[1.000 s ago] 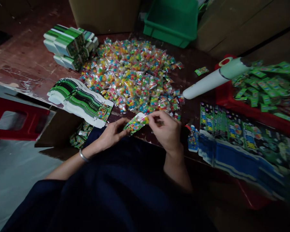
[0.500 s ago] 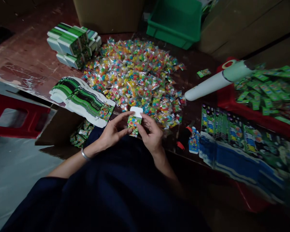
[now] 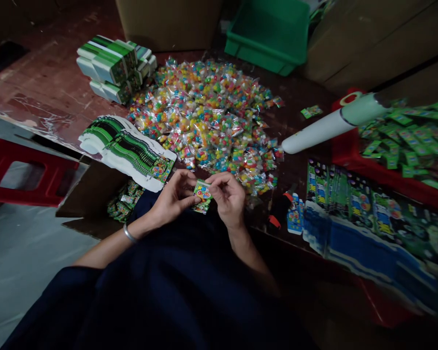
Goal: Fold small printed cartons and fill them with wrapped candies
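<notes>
Between my two hands is a small green printed candy box (image 3: 203, 197), held over my lap at the table's front edge. My left hand (image 3: 175, 197) grips its left side, thumb on the printed face. My right hand (image 3: 228, 197) pinches the top end, where the flap is folded over; its fingers partly hide that end. Just beyond lies a heap of clear candy packets (image 3: 208, 116) filled with coloured candies. Left of the heap, a fanned row of flat green cartons (image 3: 131, 150) reaches close to my left hand.
Bundled cartons (image 3: 107, 63) and a green bin (image 3: 266, 39) stand behind. At right are a white roll (image 3: 314, 129), a red crate (image 3: 345, 146) of green packs, a cutter (image 3: 279, 211), a blue box (image 3: 295, 214) and fanned blue-green cartons (image 3: 368, 233). An open cardboard box (image 3: 91, 189) holds filled boxes below.
The white top flap, upright before, is now folded down. My right fingers have moved from the box's side to its top end. The view has shifted slightly.
</notes>
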Action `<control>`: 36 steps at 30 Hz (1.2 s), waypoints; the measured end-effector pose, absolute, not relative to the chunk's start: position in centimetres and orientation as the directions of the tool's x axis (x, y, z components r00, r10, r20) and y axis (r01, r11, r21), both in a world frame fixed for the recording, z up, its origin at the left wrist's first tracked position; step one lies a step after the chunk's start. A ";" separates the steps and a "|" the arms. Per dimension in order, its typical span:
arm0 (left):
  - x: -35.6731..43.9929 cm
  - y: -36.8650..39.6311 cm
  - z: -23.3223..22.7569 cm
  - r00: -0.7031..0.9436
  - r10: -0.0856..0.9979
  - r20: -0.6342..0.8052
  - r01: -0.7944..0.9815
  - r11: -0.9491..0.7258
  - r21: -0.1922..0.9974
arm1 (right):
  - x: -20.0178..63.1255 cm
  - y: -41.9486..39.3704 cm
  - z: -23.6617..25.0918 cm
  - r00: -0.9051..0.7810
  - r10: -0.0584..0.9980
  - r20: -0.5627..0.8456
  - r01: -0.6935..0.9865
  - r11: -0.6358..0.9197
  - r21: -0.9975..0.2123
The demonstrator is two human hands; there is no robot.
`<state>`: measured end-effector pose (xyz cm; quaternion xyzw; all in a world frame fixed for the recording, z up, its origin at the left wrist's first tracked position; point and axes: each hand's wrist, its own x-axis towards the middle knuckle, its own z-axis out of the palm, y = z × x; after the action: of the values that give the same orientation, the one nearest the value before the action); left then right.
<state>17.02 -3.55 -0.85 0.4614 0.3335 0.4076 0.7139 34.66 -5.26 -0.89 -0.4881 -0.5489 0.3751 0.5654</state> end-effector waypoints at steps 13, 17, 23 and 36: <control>15.4 -3.5 -0.8 0.534 0.846 -0.005 -0.039 0.030 0.999 | 36.3 -3.7 0.2 0.013 1.000 0.018 0.139 0.017 -0.990; 15.5 -3.6 -0.9 0.541 0.841 -0.014 -0.063 0.058 0.996 | 35.8 -4.5 0.7 -0.015 0.980 0.199 0.258 0.196 -0.946; 11.5 -2.3 1.0 0.635 0.769 -0.071 0.163 -0.043 0.986 | 35.2 -5.5 0.0 -0.150 0.961 0.234 0.291 0.269 -0.918; 1.9 -0.1 5.3 0.424 0.876 -0.229 0.705 -0.161 0.691 | 26.8 -1.4 -5.2 -0.430 0.851 0.300 0.662 0.523 -0.536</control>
<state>1.85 -0.13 5.32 0.7533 0.5246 0.1129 0.3802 26.82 -1.43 -5.23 -0.4570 -0.8281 0.1716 0.2756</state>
